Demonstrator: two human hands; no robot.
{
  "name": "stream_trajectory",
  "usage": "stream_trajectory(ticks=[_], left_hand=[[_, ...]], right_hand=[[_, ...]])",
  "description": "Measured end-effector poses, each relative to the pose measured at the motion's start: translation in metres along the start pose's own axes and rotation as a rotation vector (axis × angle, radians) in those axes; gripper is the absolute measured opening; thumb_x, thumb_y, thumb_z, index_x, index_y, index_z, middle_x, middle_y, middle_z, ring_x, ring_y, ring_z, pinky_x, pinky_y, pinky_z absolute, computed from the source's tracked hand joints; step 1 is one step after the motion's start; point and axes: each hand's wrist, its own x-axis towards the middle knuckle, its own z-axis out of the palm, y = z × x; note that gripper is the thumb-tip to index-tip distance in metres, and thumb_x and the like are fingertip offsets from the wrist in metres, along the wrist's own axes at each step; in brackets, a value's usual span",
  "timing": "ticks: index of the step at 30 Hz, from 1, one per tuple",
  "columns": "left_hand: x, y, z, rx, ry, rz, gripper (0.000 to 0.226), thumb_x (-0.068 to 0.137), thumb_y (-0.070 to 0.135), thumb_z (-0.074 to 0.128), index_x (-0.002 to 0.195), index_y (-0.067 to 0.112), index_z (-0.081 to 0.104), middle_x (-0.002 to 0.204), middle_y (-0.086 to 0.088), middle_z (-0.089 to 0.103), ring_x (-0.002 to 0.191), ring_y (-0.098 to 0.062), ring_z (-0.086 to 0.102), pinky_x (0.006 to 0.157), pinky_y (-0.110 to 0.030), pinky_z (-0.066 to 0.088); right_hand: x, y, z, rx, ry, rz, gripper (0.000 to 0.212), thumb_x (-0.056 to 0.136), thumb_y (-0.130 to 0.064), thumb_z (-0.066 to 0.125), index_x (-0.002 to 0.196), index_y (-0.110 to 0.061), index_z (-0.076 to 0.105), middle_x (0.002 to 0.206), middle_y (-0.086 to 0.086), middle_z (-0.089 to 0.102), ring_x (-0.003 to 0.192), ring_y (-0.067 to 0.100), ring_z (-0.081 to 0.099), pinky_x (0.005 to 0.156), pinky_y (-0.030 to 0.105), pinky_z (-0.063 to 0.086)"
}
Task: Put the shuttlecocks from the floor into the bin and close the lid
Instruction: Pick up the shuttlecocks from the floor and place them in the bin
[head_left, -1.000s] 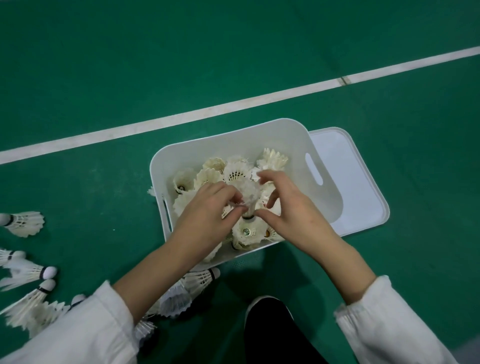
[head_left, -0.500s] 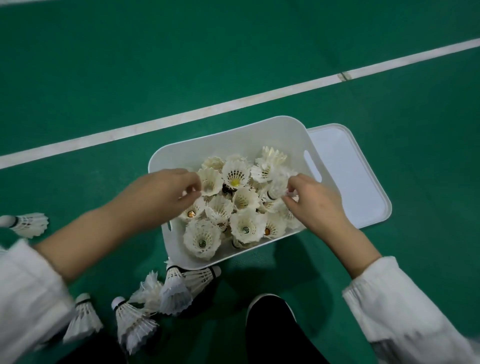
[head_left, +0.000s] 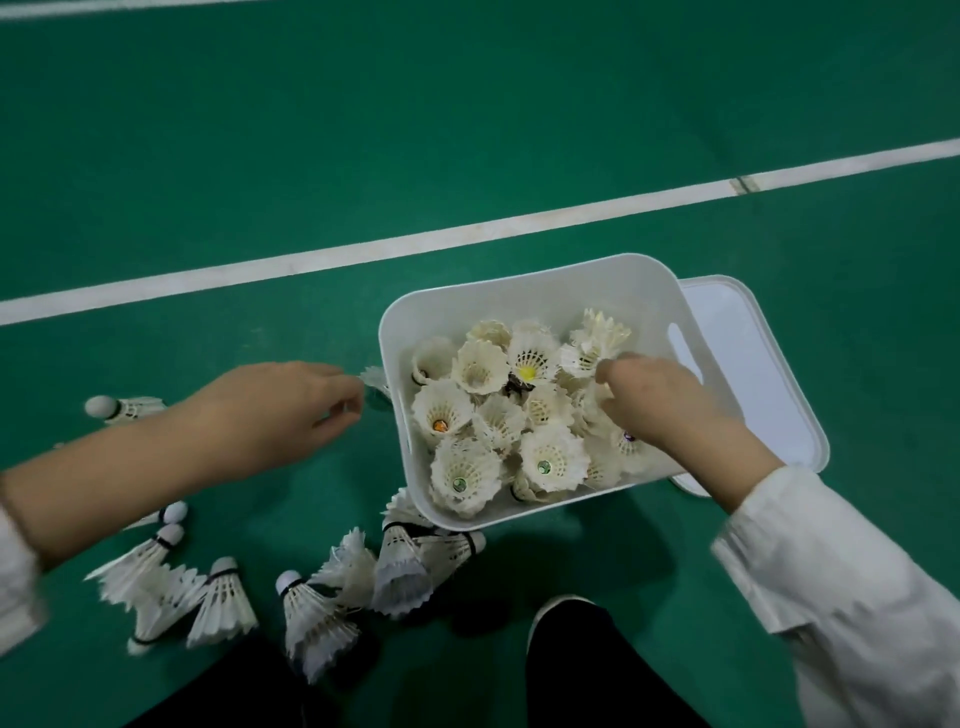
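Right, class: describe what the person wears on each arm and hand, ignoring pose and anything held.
The left hand and right hand are bare, with no gloves. Each arm wears a loose white fabric sleeve: the right sleeve has a gathered, ruffled cuff; the left sleeve shows only at the frame's edge.

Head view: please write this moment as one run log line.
left hand: near shuttlecock beside bin | right hand: among shuttlecocks in bin | lid: off, beside bin | floor: several loose shuttlecocks
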Motion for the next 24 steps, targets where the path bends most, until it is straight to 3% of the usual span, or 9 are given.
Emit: stream_trajectory(ticks=[5, 8, 13, 18, 21, 24], left_hand=[[-0.017, -0.018, 0.019, -0.086, 0.081, -0.046, 0.017, 0.093, 0.037, 0.039, 0.099, 0.032, 0.054, 0.098, 0.015, 0.057, 0.083, -0.006, 0.054, 0.065, -0.024, 0.040], [-0.034, -0.038, 0.034, -0.154, 0.115, -0.125, 0.017, 0.093, 0.036, 0.042, 0.098, 0.029, 0.056, 0.098, 0.013, 0.059, 0.080, -0.008, 0.055, 0.064, -0.026, 0.042], [-0.081, -0.081, 0.077, -0.287, 0.082, -0.349, 0.017, 0.092, 0.033, 0.045, 0.098, 0.023, 0.057, 0.098, 0.003, 0.062, 0.085, -0.018, 0.058, 0.073, -0.034, 0.049], [-0.133, -0.099, 0.135, -0.441, 0.043, -0.521, 0.014, 0.089, 0.030, 0.050, 0.096, 0.022, 0.059, 0.098, 0.000, 0.065, 0.085, -0.019, 0.058, 0.073, -0.031, 0.047], [-0.150, -0.093, 0.168, -0.496, -0.016, -0.508, 0.013, 0.088, 0.028, 0.050, 0.095, 0.020, 0.057, 0.100, -0.004, 0.062, 0.091, -0.023, 0.057, 0.074, -0.032, 0.045], [-0.158, -0.080, 0.191, -0.475, -0.083, -0.494, 0.026, 0.087, 0.032, 0.051, 0.111, 0.021, 0.052, 0.111, -0.002, 0.055, 0.104, -0.021, 0.053, 0.083, -0.031, 0.043]], right_hand=[[-0.011, -0.075, -0.056, 0.222, 0.220, -0.297, 0.023, 0.094, -0.026, 0.042, 0.101, -0.012, 0.059, 0.099, 0.005, 0.062, 0.085, 0.026, 0.060, 0.073, 0.035, 0.051], [-0.004, -0.130, -0.064, 0.214, 0.225, -0.482, 0.024, 0.095, -0.022, 0.040, 0.100, -0.009, 0.059, 0.098, 0.007, 0.061, 0.084, 0.026, 0.060, 0.074, 0.037, 0.050], [0.015, -0.214, -0.033, 0.023, 0.046, -0.764, 0.022, 0.093, -0.016, 0.041, 0.104, -0.004, 0.055, 0.105, 0.015, 0.057, 0.097, 0.031, 0.057, 0.081, 0.040, 0.046], [0.014, -0.269, 0.031, -0.138, -0.240, -0.783, 0.026, 0.092, -0.013, 0.042, 0.115, -0.002, 0.049, 0.115, 0.017, 0.051, 0.108, 0.033, 0.053, 0.082, 0.040, 0.045], [0.012, -0.286, 0.058, -0.113, -0.413, -0.741, 0.032, 0.093, -0.025, 0.045, 0.119, -0.006, 0.049, 0.118, 0.015, 0.049, 0.111, 0.032, 0.051, 0.086, 0.039, 0.044], [0.007, -0.292, 0.080, -0.119, -0.517, -0.732, 0.044, 0.088, -0.044, 0.052, 0.117, -0.011, 0.053, 0.118, 0.012, 0.053, 0.113, 0.028, 0.050, 0.090, 0.038, 0.044]])
